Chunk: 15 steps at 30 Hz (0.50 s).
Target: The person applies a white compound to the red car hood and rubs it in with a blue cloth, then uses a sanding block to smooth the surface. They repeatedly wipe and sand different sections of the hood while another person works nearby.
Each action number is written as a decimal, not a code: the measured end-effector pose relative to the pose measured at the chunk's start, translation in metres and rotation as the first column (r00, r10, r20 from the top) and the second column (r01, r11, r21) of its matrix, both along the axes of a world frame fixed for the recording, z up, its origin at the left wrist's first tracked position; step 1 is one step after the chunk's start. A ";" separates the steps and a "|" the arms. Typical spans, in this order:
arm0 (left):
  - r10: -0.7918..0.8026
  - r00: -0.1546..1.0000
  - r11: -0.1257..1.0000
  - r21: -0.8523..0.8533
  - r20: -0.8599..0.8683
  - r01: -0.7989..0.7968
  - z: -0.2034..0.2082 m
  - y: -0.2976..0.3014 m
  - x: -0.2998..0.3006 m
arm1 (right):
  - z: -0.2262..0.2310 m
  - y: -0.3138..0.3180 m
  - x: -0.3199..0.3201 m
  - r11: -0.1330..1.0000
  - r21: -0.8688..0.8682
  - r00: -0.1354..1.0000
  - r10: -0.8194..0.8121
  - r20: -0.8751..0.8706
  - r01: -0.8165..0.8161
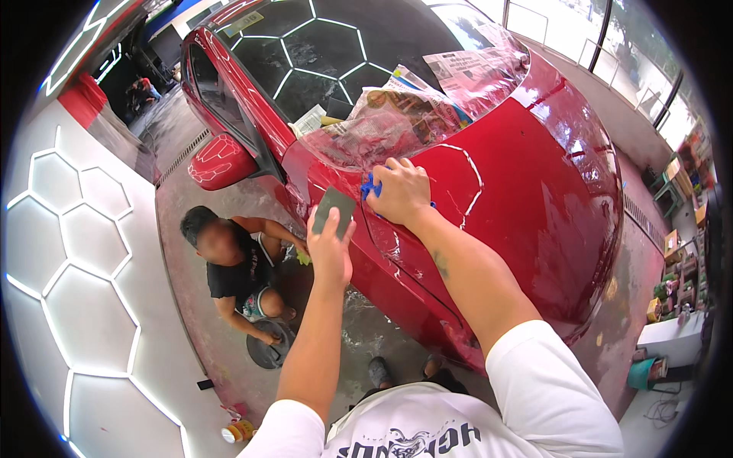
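Note:
My left hand (330, 256) is raised beside the car's front fender, its fingers closed on a flat, dark grey-green rectangular pad (334, 212) that looks like a piece of sandpaper. Against the near edge of the glossy red hood (527, 206), my right hand (402, 191) grips a bunched blue cloth (369, 186). Most of that cloth is hidden under the fingers. The red car (427, 305) has newspaper (412, 114) and clear plastic film (374, 141) spread along the base of its windshield. Water or gloss shows on the paint.
A person (240, 259) crouches beside the car at left, one hand at a black round lid or stool (271, 345). The red side mirror (221, 162) juts out above them. A yellow-and-white container (238, 432) stands by the wall. Crates and a teal bucket (641, 374) are at right.

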<state>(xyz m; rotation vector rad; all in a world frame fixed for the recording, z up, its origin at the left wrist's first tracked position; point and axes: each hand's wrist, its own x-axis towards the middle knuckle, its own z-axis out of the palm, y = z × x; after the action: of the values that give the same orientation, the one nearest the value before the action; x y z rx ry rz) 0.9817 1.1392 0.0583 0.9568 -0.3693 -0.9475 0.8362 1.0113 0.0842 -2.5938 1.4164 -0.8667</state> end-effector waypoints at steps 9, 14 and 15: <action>-0.121 -0.534 0.988 0.153 0.837 0.015 -0.025 -0.030 -0.002 | -0.032 0.087 -0.127 0.991 -0.128 0.994 -0.052 -0.100 0.039; -0.109 -0.515 0.987 0.152 0.850 0.042 -0.050 0.016 -0.029 | -0.020 0.111 -0.142 0.981 -0.159 0.977 -0.139 -0.160 0.114; -0.109 -0.500 0.988 0.149 0.859 0.040 -0.055 0.017 -0.030 | -0.028 0.108 -0.140 0.985 -0.132 0.986 -0.130 -0.108 0.116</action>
<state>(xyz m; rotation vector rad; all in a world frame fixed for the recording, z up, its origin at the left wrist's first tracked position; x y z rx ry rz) 0.9514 1.1557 0.0036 1.6793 -2.1587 0.2845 0.6960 1.1188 0.0565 -2.7137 1.6189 -0.8573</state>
